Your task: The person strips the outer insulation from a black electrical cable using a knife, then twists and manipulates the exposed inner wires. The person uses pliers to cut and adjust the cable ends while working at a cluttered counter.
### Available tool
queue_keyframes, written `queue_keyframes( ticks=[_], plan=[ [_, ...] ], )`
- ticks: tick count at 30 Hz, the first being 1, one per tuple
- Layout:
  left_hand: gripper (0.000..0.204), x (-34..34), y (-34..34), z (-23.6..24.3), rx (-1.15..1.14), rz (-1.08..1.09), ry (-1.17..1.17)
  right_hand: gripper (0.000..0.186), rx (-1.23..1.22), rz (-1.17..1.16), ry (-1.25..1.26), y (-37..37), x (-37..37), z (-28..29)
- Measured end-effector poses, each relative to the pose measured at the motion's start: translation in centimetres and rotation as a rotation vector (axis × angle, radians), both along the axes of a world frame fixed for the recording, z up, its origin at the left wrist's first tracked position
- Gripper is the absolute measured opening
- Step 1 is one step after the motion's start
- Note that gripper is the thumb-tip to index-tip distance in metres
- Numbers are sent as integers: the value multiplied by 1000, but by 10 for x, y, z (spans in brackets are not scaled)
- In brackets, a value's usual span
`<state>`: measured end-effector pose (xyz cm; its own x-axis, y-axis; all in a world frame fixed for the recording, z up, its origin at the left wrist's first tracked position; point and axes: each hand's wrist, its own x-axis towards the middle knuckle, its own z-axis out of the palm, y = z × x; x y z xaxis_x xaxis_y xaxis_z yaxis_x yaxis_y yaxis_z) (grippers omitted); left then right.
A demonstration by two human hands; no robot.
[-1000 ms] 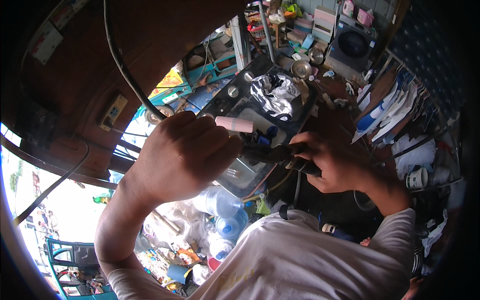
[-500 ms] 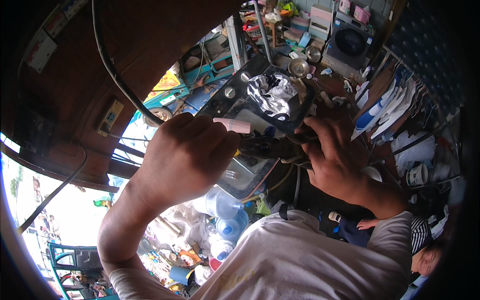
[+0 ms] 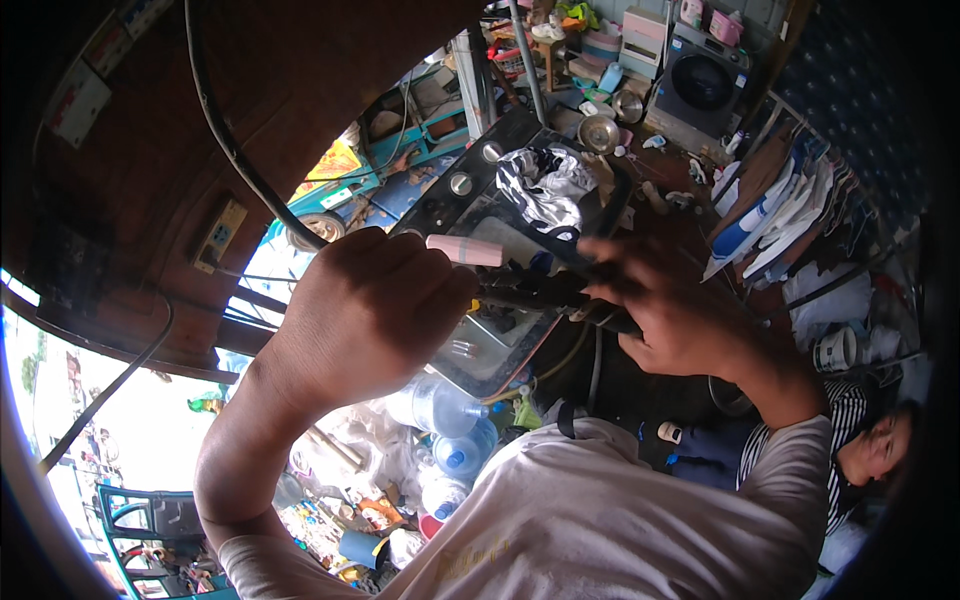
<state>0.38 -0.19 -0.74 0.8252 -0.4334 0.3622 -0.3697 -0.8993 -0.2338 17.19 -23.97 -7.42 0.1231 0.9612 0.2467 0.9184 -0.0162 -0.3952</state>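
Note:
My left hand (image 3: 375, 305) is closed in a fist at the end of a thick black cable (image 3: 225, 140), which curves down from the upper left. Between my hands lies a dark tool (image 3: 535, 290) that looks like pliers; its jaws and what they touch are hard to make out. My right hand (image 3: 675, 305) curls around its handle end, with the upper fingers blurred. Below the hands stands a black-panelled machine (image 3: 425, 205) with round knobs. Black-and-white cloth (image 3: 545, 190) lies in its opening, and a pink cylinder (image 3: 465, 250) rests near my left knuckles.
A reddish-brown panel (image 3: 120, 200) with a socket strip (image 3: 220, 235) fills the left. Large water bottles (image 3: 465, 450) stand below. Clothes hang on a rack (image 3: 780, 210) at right. A person (image 3: 860, 440) is at the lower right. A front-loading washing machine (image 3: 700, 85) stands behind.
My right hand has shifted slightly and its upper fingers have lifted away from the dark tool. My left hand has stayed in place. The person at the lower right has come further into view.

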Motion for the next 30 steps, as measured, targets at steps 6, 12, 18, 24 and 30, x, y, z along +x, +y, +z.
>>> queue_keyframes(
  ticks=[6, 12, 18, 24, 30],
  plan=[
    [19, 0, 2, -1, 29, 39, -23, 18, 150, -264, -561, 3, -12, 2],
    [19, 6, -12, 7, -40, 57, -92, 22, -5, -245, -444, 5, -19, -18],
    [21, 4, 0, 5, -26, 73, -35, 35, 79, -319, -328, -6, -14, -23],
    [23, 9, -1, 6, -78, 57, -83, 49, 156, -350, -397, -1, -8, -26],
    [24, 13, -4, 6, -172, 25, -127, 61, 259, -338, -379, 9, -3, -53]
  ],
)
